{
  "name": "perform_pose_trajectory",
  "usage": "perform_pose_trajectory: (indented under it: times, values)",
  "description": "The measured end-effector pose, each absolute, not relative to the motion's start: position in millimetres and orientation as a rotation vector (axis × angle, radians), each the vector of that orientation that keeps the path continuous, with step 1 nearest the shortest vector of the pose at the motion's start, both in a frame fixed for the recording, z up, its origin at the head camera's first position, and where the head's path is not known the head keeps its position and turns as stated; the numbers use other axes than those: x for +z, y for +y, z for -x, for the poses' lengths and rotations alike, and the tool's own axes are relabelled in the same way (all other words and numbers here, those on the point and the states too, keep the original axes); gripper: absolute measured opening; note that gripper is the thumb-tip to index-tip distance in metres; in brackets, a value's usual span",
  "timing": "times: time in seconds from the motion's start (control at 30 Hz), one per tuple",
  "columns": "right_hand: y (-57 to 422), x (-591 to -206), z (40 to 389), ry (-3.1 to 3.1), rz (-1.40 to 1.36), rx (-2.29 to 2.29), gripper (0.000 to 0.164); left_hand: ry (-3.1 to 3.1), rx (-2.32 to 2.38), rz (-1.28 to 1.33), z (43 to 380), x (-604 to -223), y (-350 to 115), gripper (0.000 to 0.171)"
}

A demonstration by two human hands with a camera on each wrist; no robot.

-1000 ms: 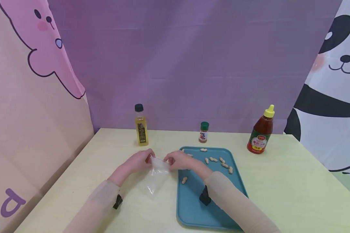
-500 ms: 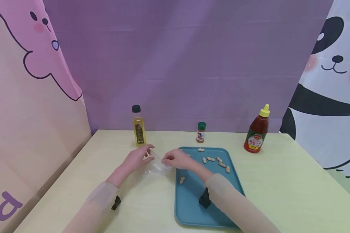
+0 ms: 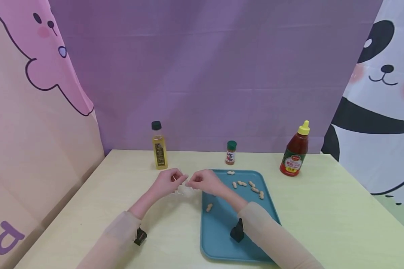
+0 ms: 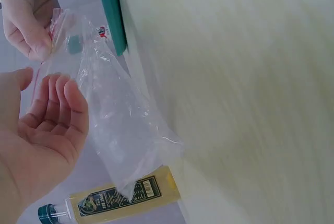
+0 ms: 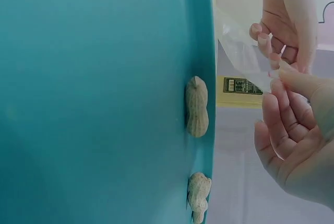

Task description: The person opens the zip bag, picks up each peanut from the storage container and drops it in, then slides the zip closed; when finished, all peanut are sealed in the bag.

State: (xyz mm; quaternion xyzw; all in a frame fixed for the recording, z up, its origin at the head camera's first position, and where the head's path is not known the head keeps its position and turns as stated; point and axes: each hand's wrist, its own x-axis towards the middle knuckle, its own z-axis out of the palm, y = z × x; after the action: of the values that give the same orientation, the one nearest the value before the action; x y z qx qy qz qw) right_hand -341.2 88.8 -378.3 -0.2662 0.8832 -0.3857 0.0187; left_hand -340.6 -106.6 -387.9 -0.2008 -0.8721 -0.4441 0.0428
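Note:
A clear zip bag with a red strip along its mouth hangs between the hands. In the left wrist view it shows whole, apart from the part behind the left fingers. My right hand pinches the bag's mouth between thumb and index finger above the tray's left edge. Close beside it, the left hand has its thumb and bent fingers at the bag's mouth; whether they grip the film is hidden. Several peanuts lie in the blue tray, under the right forearm and beyond it.
Behind the left hand stands an oil bottle with a dark cap. A small green-capped spice jar is past the tray's far edge. Farther right is a ketchup bottle with a yellow nozzle. A purple cloth hangs behind the table.
The left hand released the bag's mouth, spread its fingers, then came back toward the right hand with thumb and fingers closer together. The bag's film has lifted. The right hand stays nearly in place.

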Motion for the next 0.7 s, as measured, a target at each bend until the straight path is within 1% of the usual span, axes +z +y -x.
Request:
perform_pose_trajectory:
  times: [0.13,0.47,0.6,0.7]
  values:
    - [91.2,-376.8,339.3,2.718,0.833,-1.221,0.017,-2.684,-1.409,0.693,339.6,-386.4,-106.6,0.016]
    - [92.9,-374.8,336.1,2.576,0.736,-1.385,0.02,-2.699,-1.51,0.798,339.8,-382.8,-110.6,0.012]
    - [94.4,-373.0,338.2,2.573,0.652,-1.428,0.021,-2.701,-1.535,0.762,337.4,-381.7,-109.5,0.014]
    - [98.3,-371.9,342.6,2.579,0.616,-1.442,0.021,-2.702,-1.55,0.678,336.1,-382.9,-108.8,0.012]
